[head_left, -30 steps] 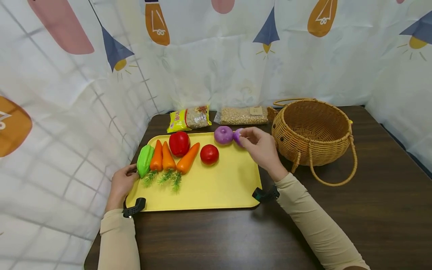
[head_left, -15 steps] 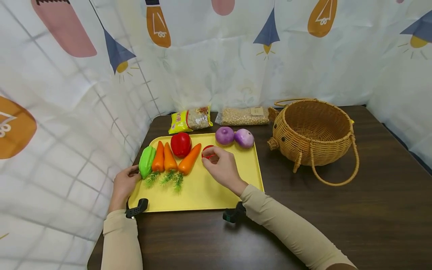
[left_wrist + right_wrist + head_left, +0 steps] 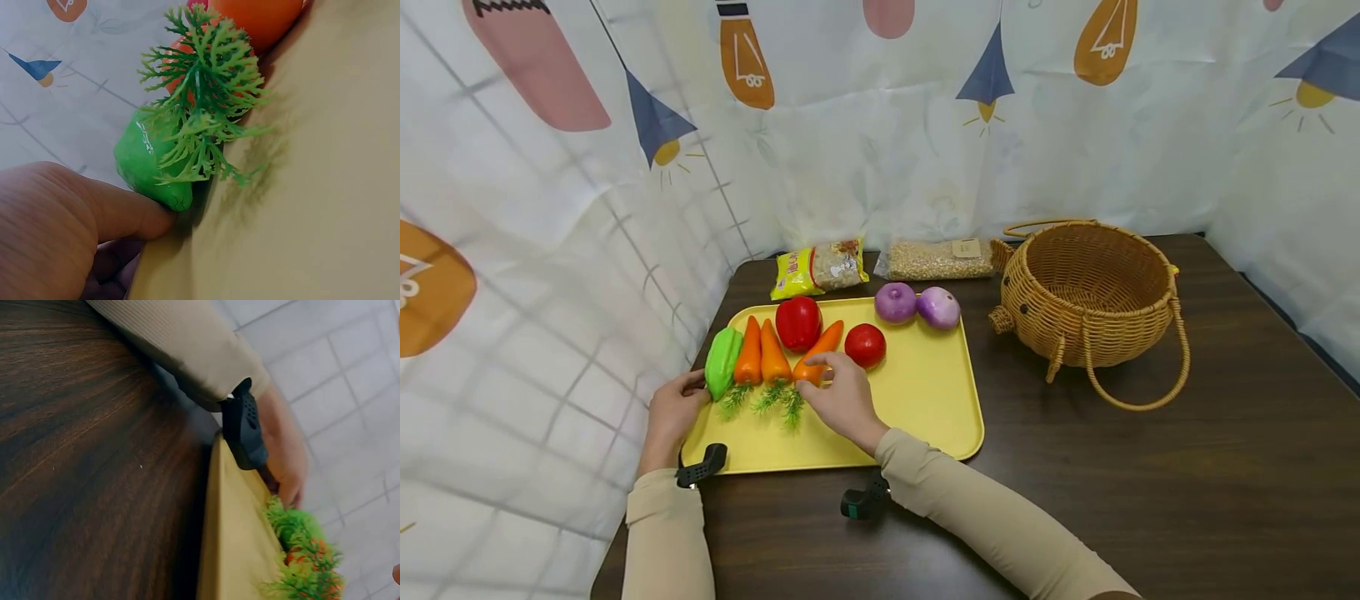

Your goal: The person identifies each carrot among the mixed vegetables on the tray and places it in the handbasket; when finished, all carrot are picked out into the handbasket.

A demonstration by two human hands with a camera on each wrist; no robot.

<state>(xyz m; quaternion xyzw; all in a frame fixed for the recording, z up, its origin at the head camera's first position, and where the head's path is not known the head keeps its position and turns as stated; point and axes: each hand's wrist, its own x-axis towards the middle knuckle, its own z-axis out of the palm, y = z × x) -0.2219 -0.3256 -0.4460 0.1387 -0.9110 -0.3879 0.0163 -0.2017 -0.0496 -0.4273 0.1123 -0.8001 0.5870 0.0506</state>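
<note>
1. Writing first: beyond the right hand (image 3: 842, 396), a yellow packet (image 3: 795, 275) flashes red letters (image 3: 794, 261), too small to read!
2. Just to its right, farther along past that hand, one clear bag of grain (image 3: 921, 262) shows a pale label (image 3: 966, 248), its print unreadable too.
3. The left hand (image 3: 672, 408) is clamped on the rim of the one yellow tray (image 3: 917, 408), thumb tucked right up by a single green fruit (image 3: 722, 362).
4. Over to the right hand: thumb and forefinger stand apart at the right-most carrot (image 3: 828, 337); whether they touch it, I can't tell.
5. Carrot count: three! The left carrot (image 3: 748, 352) and middle carrot (image 3: 772, 356) lie on the tray between the hands.
6. One red pepper (image 3: 798, 323) sits just beyond the right fingertips, one tomato (image 3: 865, 345) just beyond that hand's knuckles.
7. Farther out, two onions: first onion (image 3: 895, 302), second onion (image 3: 939, 308), side by side.
8. And one pig-faced basket (image 3: 1060, 329), well right of both hands on the dark worktop (image 3: 1225, 467)!
</note>
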